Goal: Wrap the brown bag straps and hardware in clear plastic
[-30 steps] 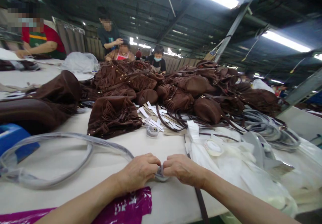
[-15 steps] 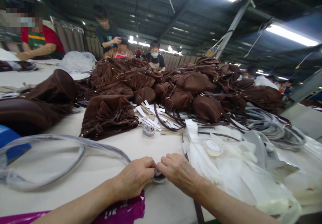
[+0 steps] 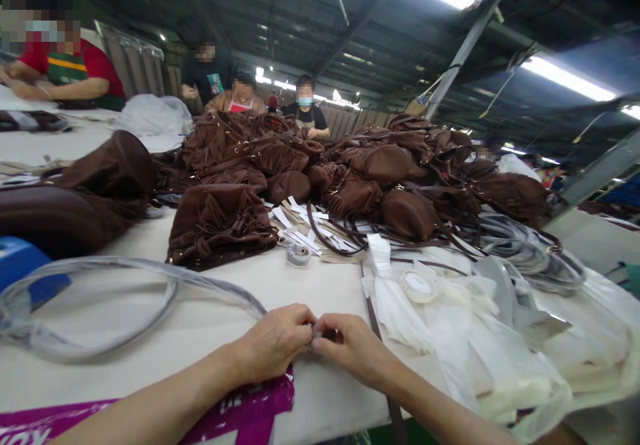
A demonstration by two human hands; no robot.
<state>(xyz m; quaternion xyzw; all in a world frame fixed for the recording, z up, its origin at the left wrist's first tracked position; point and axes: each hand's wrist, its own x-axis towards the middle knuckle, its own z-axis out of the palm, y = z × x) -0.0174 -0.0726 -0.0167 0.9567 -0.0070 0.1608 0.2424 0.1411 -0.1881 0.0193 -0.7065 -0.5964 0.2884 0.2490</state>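
A long bag strap point(image 3: 210, 278) wrapped in clear plastic loops across the table on the left, and its end runs into my hands. My left hand point(image 3: 275, 344) is closed around that end. Right beside it, my right hand point(image 3: 353, 348) pinches the wrapped tip between thumb and forefinger, the fingertips of both hands nearly touching. Most of the strap end is hidden by my fingers. Beneath my left forearm lies a purple printed plastic bag point(image 3: 260, 402). A small roll of clear tape point(image 3: 299, 253) sits just beyond my hands.
Brown fringed bags point(image 3: 220, 225) are heaped across the far side. White paper strips point(image 3: 295, 222) lie before them. On the right are clear plastic bags point(image 3: 465, 338), a tape roll point(image 3: 418, 286) and coiled wrapped straps point(image 3: 530, 252). A blue object point(image 3: 30, 272) stands left. Co-workers stand beyond.
My right hand has turned from a closed grip to a looser pinch at the strap end. My left hand stays about where it was. The view has shifted slightly.
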